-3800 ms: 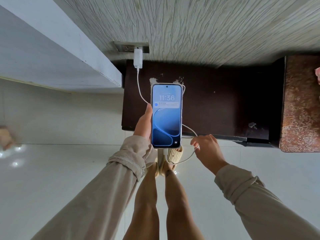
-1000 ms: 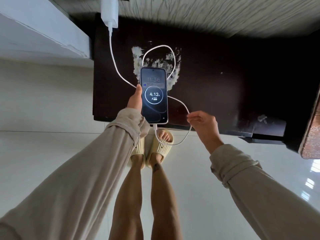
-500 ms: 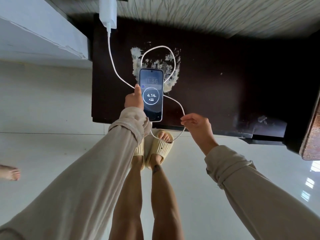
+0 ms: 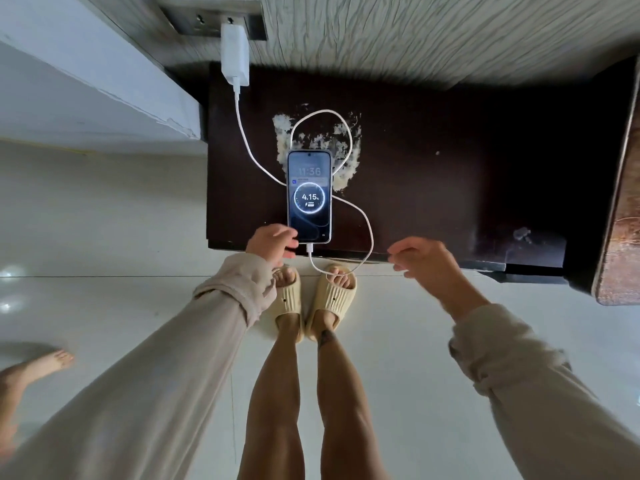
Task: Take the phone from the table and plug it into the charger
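The phone (image 4: 309, 197) lies flat, screen up, on the dark table (image 4: 433, 174), showing a charging ring with 4.15. A white cable (image 4: 369, 233) is plugged into its near end, loops over the table edge and back behind the phone, and runs to the white charger (image 4: 235, 57) in the wall socket (image 4: 211, 24). My left hand (image 4: 272, 242) hovers at the phone's near left corner, fingers loosely spread; whether it touches the phone is unclear. My right hand (image 4: 424, 256) is at the table's front edge, right of the cable, fingers apart and holding nothing.
A pale scraped patch (image 4: 318, 140) marks the table top behind the phone. A brown patterned surface (image 4: 620, 237) adjoins the table on the right. My feet in beige slippers (image 4: 315, 296) stand on the glossy white floor. Another person's bare foot (image 4: 38, 367) is at the far left.
The phone has gone from my left hand's grip down flat onto the table. My left hand has slid back to its near corner. My right hand has let go of the cable and moved right.
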{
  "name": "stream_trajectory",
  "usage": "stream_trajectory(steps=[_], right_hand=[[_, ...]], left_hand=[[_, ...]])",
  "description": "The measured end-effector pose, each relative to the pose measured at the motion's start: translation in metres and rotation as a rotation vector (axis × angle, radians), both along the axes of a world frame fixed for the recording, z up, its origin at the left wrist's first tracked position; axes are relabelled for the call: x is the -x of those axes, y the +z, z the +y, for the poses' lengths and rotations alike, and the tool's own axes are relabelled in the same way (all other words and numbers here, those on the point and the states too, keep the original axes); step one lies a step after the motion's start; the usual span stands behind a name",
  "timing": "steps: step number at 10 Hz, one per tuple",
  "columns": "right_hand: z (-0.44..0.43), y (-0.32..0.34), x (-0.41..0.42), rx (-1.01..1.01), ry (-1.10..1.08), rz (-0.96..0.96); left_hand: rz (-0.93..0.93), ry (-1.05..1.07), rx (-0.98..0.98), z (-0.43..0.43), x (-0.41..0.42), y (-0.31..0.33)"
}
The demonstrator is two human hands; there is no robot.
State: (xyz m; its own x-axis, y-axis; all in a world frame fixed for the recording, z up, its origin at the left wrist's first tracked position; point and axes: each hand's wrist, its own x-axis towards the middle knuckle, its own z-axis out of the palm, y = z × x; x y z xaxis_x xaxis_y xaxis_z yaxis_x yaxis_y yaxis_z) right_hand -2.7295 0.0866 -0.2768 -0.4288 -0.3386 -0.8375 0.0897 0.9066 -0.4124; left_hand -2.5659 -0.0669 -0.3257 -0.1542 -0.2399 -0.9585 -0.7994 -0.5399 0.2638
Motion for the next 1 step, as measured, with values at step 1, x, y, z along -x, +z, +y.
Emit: stream_trajectory(steps=[1], right_hand=[[0.0093,0.0675,0.0219,0.314,-0.145,0.012]], left_hand=[[-0.048,0.073,-0.015,0.0104,-0.0157,0.0148]])
